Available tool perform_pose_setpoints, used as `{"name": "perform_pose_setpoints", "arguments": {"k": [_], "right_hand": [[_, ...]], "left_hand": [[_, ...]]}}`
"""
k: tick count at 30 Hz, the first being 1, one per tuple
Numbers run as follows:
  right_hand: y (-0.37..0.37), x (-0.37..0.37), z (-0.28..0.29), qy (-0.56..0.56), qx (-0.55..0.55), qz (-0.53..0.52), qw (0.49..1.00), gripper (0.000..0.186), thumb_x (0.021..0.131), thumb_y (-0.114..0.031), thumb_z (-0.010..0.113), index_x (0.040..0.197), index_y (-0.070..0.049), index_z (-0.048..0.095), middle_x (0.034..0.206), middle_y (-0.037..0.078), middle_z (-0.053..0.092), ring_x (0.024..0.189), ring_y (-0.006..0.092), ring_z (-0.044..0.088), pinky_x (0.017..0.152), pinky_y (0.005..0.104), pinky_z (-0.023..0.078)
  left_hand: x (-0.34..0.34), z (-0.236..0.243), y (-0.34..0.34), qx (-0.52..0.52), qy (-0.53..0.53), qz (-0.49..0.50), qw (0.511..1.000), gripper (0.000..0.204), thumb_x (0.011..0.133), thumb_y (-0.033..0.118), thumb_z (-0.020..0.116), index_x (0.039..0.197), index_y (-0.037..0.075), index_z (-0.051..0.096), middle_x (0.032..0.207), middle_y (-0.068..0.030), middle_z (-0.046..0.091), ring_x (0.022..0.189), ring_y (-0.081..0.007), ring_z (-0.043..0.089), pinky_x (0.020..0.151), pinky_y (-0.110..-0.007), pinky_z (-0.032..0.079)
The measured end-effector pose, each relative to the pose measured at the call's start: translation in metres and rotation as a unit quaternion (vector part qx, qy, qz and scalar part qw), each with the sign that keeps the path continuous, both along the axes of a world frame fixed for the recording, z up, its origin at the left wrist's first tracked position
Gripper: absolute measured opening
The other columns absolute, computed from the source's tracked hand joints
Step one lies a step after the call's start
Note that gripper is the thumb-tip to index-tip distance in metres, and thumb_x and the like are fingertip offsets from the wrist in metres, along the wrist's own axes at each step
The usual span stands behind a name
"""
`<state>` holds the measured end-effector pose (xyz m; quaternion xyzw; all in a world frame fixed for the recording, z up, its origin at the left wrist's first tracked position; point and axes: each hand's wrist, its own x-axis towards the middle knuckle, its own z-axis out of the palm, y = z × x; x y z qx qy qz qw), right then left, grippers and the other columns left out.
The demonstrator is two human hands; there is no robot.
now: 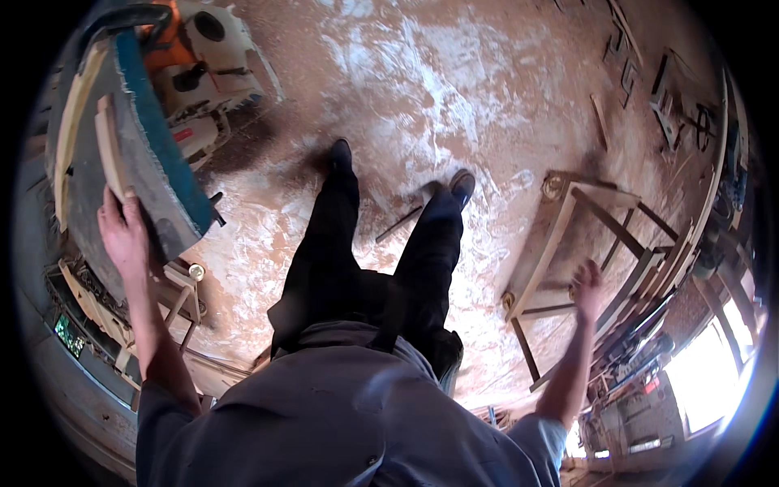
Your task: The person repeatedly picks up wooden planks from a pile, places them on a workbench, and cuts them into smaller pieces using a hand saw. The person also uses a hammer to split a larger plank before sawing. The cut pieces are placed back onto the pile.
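Observation:
My left hand (124,231) is closed on the near end of a short wooden strip (111,146), thumb and fingers to either side of it. The strip lies lengthwise on the grey metal bed (154,174) of a machine with a teal side. Left of the strip, a long pale wooden bar (71,138) runs along the bed. My right hand (589,286) is raised off to the right with nothing in it, its fingers loosely apart and a little blurred. Below it in the picture stands a wooden frame (542,247) with legs, which the hand appears not to hold.
An orange and cream machine part (174,53) sits beyond the teal side. A black handle (217,209) juts from the machine toward my legs. A small wooden frame (195,273) stands near my left forearm. Clamps (627,81) and a thin stick (599,122) lie on the dusty floor.

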<state>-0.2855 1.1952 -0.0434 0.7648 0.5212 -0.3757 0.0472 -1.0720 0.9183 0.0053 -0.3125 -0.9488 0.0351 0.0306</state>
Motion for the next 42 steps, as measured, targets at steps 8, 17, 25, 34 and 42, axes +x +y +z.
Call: {"name": "perform_pose_setpoints", "arguments": {"k": [8, 17, 25, 34, 42], "right_hand": [[-0.124, -0.107, -0.268, 0.339, -0.252, -0.245, 0.873, 0.016, 0.092, -0.010, 0.058, 0.106, -0.002, 0.060, 0.088, 0.008, 0.066, 0.065, 0.0144, 0.061, 0.056, 0.0270, 0.050], [-0.337, -0.104, -0.598, 0.075, -0.275, -0.185, 0.940, 0.049, 0.083, -0.026, 0.060, 0.119, 0.006, 0.057, 0.092, 0.018, 0.064, 0.075, 0.0244, 0.056, 0.066, 0.0335, 0.047], [-0.370, -0.129, -0.701, -0.077, -0.200, -0.295, 0.931, 0.053, 0.076, -0.032, 0.067, 0.111, 0.008, 0.061, 0.109, 0.031, 0.063, 0.107, 0.0443, 0.060, 0.091, 0.0470, 0.047], [-0.350, -0.124, -0.708, -0.050, -0.155, -0.173, 0.971, 0.034, 0.081, -0.027, 0.058, 0.104, -0.002, 0.065, 0.100, 0.024, 0.067, 0.101, 0.0400, 0.063, 0.087, 0.0450, 0.049], [-0.192, -0.153, -0.652, 0.297, 0.070, -0.228, 0.925, 0.025, 0.091, -0.009, 0.060, 0.115, -0.003, 0.055, 0.081, 0.009, 0.064, 0.074, 0.0199, 0.061, 0.072, 0.0337, 0.049]], "left_hand": [[-0.050, -0.015, -0.052, -0.093, 0.147, -0.086, 0.981, 0.053, 0.101, 0.039, 0.044, 0.136, -0.001, 0.048, 0.115, -0.0236, 0.056, 0.110, -0.0342, 0.055, 0.095, -0.041, 0.042], [0.056, -0.118, -0.049, -0.202, 0.041, -0.053, 0.977, 0.051, 0.098, 0.036, 0.046, 0.135, 0.001, 0.049, 0.114, -0.0219, 0.056, 0.107, -0.0333, 0.056, 0.092, -0.041, 0.044], [0.193, -0.274, -0.034, -0.233, -0.176, -0.008, 0.956, 0.050, 0.095, 0.034, 0.047, 0.135, 0.003, 0.049, 0.113, -0.0204, 0.056, 0.104, -0.0325, 0.056, 0.090, -0.041, 0.045], [0.194, -0.294, -0.023, -0.190, -0.209, 0.042, 0.958, 0.049, 0.093, 0.032, 0.048, 0.134, 0.006, 0.050, 0.112, -0.0186, 0.056, 0.101, -0.0317, 0.057, 0.087, -0.041, 0.047], [0.133, -0.209, -0.038, -0.051, -0.180, 0.130, 0.974, 0.048, 0.090, 0.030, 0.049, 0.133, 0.008, 0.051, 0.111, -0.0171, 0.056, 0.098, -0.0309, 0.057, 0.084, -0.042, 0.049]]}}
